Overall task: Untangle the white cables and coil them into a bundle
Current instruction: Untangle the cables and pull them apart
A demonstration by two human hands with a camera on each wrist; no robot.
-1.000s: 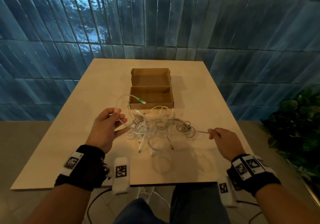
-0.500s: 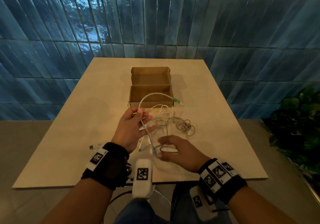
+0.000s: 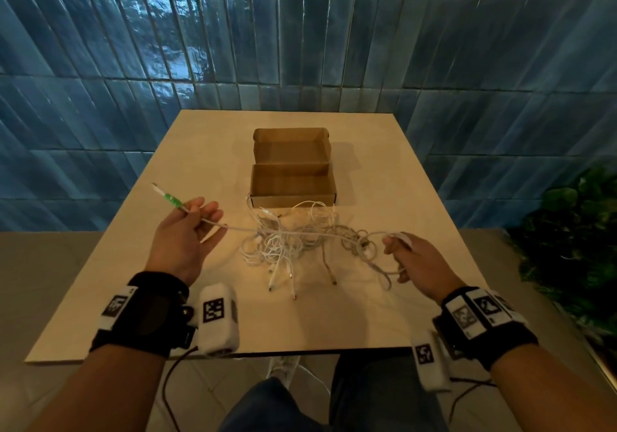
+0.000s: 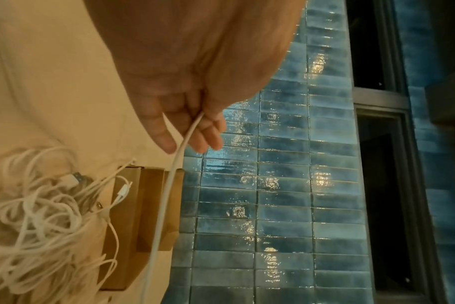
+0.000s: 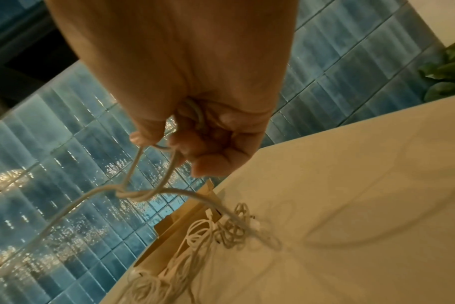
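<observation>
Nearest, lower corners of the head view: both wrists in black straps with marker tags, forearms angled in toward centre.

My right hand (image 3: 412,259), right of centre, is clenched round a loop of one white cable (image 3: 340,236); the wrist view shows the strand wound through the curled fingers (image 5: 210,148). I read that as the start of a coil, kept on the hand so it doesn't fall back into the mess.

My left hand (image 3: 185,234), left of centre, palm up, pinches the same cable near its green-marked plug (image 3: 172,200); other fingers loosely spread. Plug sticks out toward the upper left. The cable runs between both hands, raised over the pile, hands well apart: probably to tension it and pull it free.

Mid-frame: tangle of white cables (image 3: 283,248) lies on the worktop (image 3: 133,281), several plug ends trailing toward me. Most of it isn't sorted yet.

Just behind the tangle: open cardboard box (image 3: 292,181), lid flap up. Nothing visible inside.

Far: blue tiled wall (image 3: 300,47), plant (image 3: 574,231) at right edge.
</observation>
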